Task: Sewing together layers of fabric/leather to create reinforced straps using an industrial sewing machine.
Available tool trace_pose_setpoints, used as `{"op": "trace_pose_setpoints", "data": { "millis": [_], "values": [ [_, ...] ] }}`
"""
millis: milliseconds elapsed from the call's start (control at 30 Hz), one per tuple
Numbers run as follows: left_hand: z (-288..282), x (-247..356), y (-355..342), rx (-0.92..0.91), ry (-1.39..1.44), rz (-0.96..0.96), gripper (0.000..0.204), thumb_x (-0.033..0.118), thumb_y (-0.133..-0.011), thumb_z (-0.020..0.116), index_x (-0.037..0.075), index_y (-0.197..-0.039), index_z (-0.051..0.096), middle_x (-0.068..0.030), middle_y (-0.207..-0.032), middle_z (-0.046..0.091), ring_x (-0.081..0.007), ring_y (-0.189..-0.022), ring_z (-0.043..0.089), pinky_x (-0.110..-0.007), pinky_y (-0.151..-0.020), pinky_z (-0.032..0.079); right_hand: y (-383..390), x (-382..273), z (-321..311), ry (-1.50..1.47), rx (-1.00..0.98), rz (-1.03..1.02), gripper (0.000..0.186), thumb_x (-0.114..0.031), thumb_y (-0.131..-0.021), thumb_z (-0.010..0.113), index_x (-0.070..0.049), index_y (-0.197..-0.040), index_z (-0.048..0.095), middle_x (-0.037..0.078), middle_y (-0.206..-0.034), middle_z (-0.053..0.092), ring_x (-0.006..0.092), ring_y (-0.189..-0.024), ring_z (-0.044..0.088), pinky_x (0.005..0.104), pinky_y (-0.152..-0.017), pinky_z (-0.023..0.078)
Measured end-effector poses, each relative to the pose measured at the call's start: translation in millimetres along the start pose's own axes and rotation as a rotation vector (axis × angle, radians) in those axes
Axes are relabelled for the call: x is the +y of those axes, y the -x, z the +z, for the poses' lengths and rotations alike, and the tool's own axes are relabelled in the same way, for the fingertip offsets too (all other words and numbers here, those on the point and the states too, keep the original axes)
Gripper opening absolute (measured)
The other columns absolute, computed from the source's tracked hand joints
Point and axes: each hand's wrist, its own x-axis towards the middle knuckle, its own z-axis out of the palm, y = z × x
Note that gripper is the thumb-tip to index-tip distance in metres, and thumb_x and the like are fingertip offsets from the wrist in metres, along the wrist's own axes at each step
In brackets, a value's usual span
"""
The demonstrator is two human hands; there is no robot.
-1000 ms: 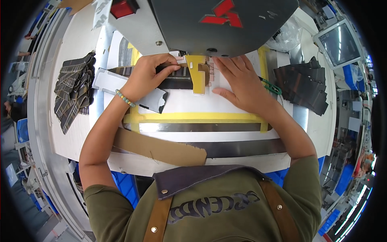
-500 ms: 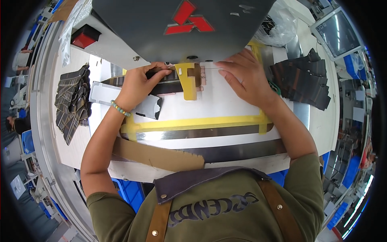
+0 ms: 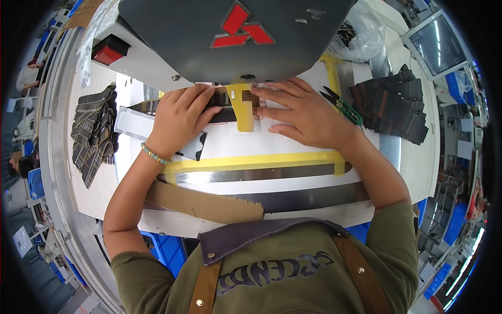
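A dark fabric strip with a zipper point(image 3: 225, 114) lies under a flat yellow plate point(image 3: 244, 118) beneath the machine head. My left hand point(image 3: 180, 112), with a beaded bracelet point(image 3: 155, 154) at the wrist, rests on the strip's left part. Its thumb is apart from the fingers, and the fingertips lie on the cloth. Spread and flat, my right hand point(image 3: 306, 112) reaches the strip's right end beside the plate. Green-handled thread snips point(image 3: 345, 108) lie just right of that hand. The machine head hides the strip's far edge.
The dark grey machine head point(image 3: 235, 52) overhangs the work area. Checked fabric pieces point(image 3: 94, 131) are piled at left, dark pieces point(image 3: 392, 102) at right. A cardboard strip point(image 3: 204, 201) lies along the near edge. A plastic bag point(image 3: 361, 34) and a screen point(image 3: 436, 44) stand far right.
My right hand has moved left to the strip's end and let go of the thread, uncovering the snips. My left hand has loosened from a pinch and lies flatter on the strip.
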Motion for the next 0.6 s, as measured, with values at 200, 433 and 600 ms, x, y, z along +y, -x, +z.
{"op": "trace_pose_setpoints", "data": {
  "millis": [200, 433, 600],
  "values": [
    [-11.5, -4.4, 14.9, -0.11, 0.065, 0.102, 0.057, 0.035, -0.09, 0.088, 0.005, -0.135, 0.069, -0.0122, -0.124, 0.069, -0.0336, -0.111, 0.068, -0.042, -0.091, 0.054, -1.4, -5.7, -4.9, 0.038, -0.014, 0.017, 0.042, -0.041, -0.104, 0.068, -0.019, -0.14, 0.073, 0.006, -0.168, 0.052, 0.0284, -0.155, 0.046, 0.0535, -0.13, 0.033],
    [-11.6, -16.9, 7.4, -0.118, 0.185, -0.129, 0.054, 0.044, -0.085, 0.092, 0.003, -0.111, 0.069, -0.0127, -0.092, 0.073, -0.0315, -0.082, 0.071, -0.041, -0.078, 0.056, 0.2, -7.3, -1.5, 0.049, -0.024, 0.04, 0.043, -0.042, -0.104, 0.068, -0.019, -0.14, 0.074, 0.006, -0.169, 0.05, 0.0298, -0.155, 0.046, 0.0544, -0.13, 0.033],
    [-12.3, -31.0, 8.4, -0.268, 0.607, -0.606, 0.035, 0.027, -0.097, 0.084, -0.006, -0.109, 0.079, -0.0186, -0.089, 0.079, -0.0271, -0.075, 0.071, -0.036, -0.075, 0.056, -0.1, -6.6, 0.2, 0.062, -0.022, 0.035, 0.043, -0.041, -0.104, 0.068, -0.019, -0.14, 0.074, 0.006, -0.169, 0.05, 0.0293, -0.156, 0.045, 0.0549, -0.13, 0.033]
  ]
}}
